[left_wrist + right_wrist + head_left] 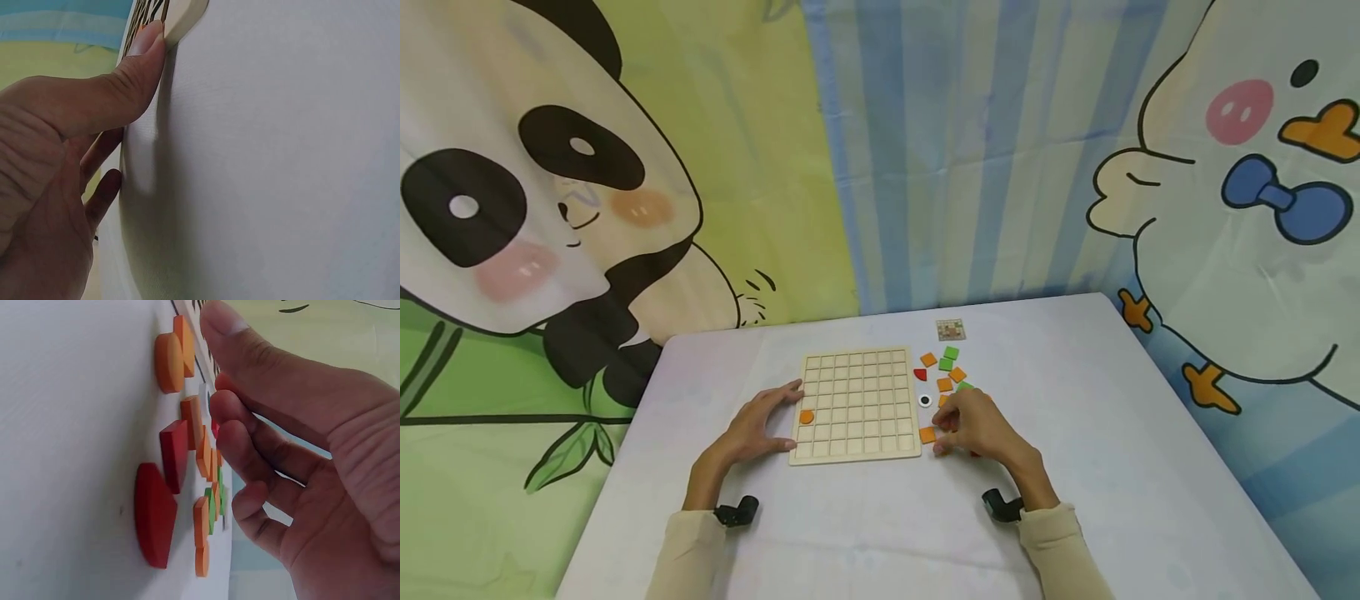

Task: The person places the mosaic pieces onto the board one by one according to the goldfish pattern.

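Note:
A pale wooden grid board [857, 404] lies flat on the white table, with a round orange piece [807, 417] in a cell near its left side. My left hand [748, 425] rests at the board's left edge, thumb and fingers spread apart along it. Beside the right edge, my right hand [981, 425] hovers over loose pieces with its fingers loosely bent. No piece shows between its thumb and fingertips in the right wrist view. Near them lie an orange square [927, 435], an orange disc [169, 362] and two red pieces [155, 519]. My hand hides some pieces from the head view.
Right of the board are several orange squares [928, 360], green squares [951, 352], a red quarter-round [921, 375] and a white disc with a black centre [925, 401]. A small printed card [951, 330] lies behind them. Cartoon-printed curtains [925, 167] stand beyond the table.

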{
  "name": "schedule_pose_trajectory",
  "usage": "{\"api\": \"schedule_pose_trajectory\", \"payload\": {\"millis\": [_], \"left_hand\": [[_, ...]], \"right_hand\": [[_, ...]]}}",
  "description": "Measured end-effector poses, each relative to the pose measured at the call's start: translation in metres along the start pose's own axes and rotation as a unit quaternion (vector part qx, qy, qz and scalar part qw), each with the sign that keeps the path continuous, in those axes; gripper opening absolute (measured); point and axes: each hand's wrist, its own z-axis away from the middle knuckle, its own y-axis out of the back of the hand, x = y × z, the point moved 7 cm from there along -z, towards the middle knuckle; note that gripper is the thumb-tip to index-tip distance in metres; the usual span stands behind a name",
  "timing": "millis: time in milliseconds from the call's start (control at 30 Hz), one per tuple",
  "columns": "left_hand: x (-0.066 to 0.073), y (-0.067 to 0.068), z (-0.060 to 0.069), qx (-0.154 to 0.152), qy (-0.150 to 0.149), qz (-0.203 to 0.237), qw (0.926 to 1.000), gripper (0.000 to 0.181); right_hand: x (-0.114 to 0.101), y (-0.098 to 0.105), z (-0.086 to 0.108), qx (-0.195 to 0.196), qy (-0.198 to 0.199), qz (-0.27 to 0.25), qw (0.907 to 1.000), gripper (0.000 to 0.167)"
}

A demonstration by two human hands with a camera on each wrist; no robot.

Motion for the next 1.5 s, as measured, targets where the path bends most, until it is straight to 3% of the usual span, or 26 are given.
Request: {"api": "schedule_pose_trajectory", "payload": {"millis": [167,467,667,1067,1500], "left_hand": [[-0.001,0.000,0.001,-0.013,0.024,0.003,0.9996,0.091],[0.001,0.001,0.002,0.009,-0.013,-0.010,0.9998,0.091],[-0.003,-0.002,0.000,0.004,-0.015,-0.003,0.9999,0.091],[-0.003,-0.001,-0.002,-0.023,0.033,0.008,0.9991,0.093],[-0.003,-0.001,0.000,-0.013,0.018,0.004,0.9997,0.092]], "right_hand": [[0.007,-0.001,0.006,-0.001,-0.021,0.018,0.9996,0.031],[0.008,-0.004,0.011,-0.009,-0.018,0.024,0.9995,0.028],[0.007,-0.005,0.009,-0.022,-0.027,0.050,0.9981,0.025],[0.003,-0.004,0.009,-0.032,-0.014,0.084,0.9959,0.023],[-0.005,-0.002,0.012,-0.037,0.017,0.070,0.9967,0.015]]}}
